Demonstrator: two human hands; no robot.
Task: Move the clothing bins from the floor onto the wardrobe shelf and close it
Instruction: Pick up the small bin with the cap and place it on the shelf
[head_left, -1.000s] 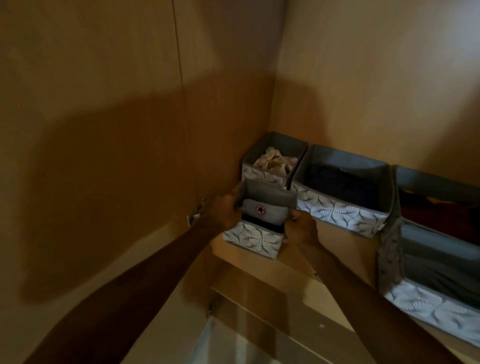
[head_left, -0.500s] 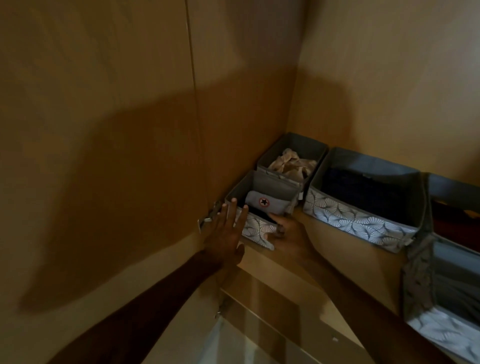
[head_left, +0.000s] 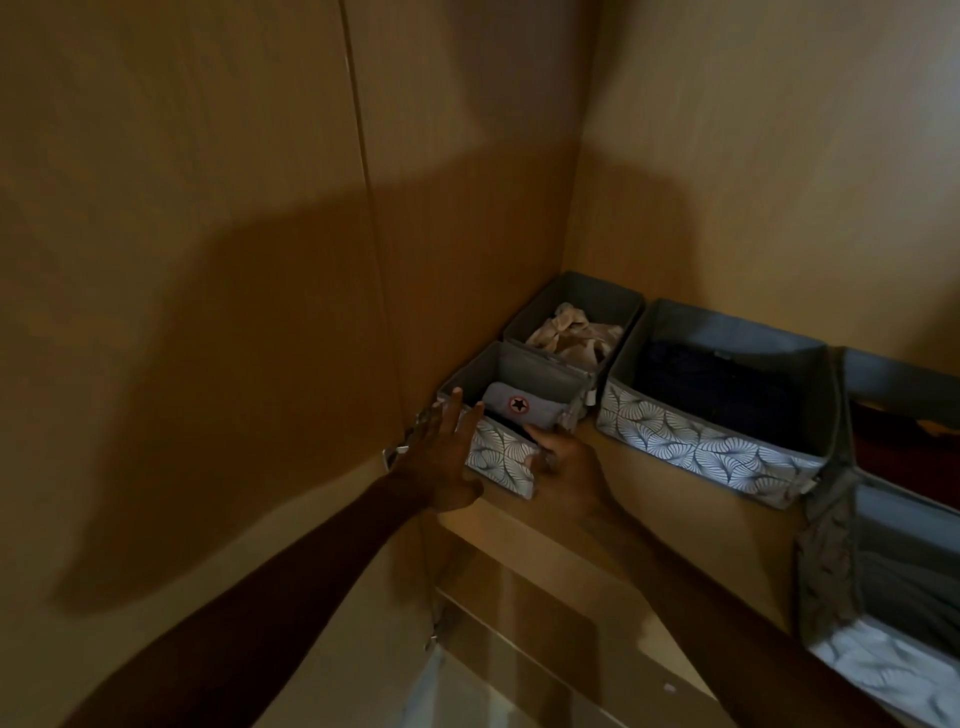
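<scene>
Since a second ago the front bin (head_left: 500, 458) has gone from the shelf edge, where both hands held it, back into the left corner. The left grip (head_left: 441, 460) has let go of its side and opened out flat.

Left grip: wide, fingers straight and spread, palm side against the front bin's left front corner. It touches the bin and holds nothing. Fingertips reach up to the rim.

Right grip (head_left: 566, 470): narrow, fingers curled round the front bin's right front corner, one fingertip over the rim next to the grey cloth (head_left: 517, 405). It holds the bin.

The front bin sits upright on the shelf (head_left: 654, 501), close to the side wall (head_left: 467, 218), its back touching the rear bin (head_left: 582, 296). The grey cloth is folded inside, with a round star badge on top. The rear bin holds a crumpled beige cloth (head_left: 571, 338).

The wide bin (head_left: 711, 449) stands just beside both on the right, with dark clothes (head_left: 719, 387) in it and the leaf-print panel facing out. The end bin (head_left: 883, 654) is at the far right, cut by the frame edge, its contents too dark to tell. A metal hinge (head_left: 397, 451) shows just left of the left grip. Dim light, and both forearms are in shadow.
</scene>
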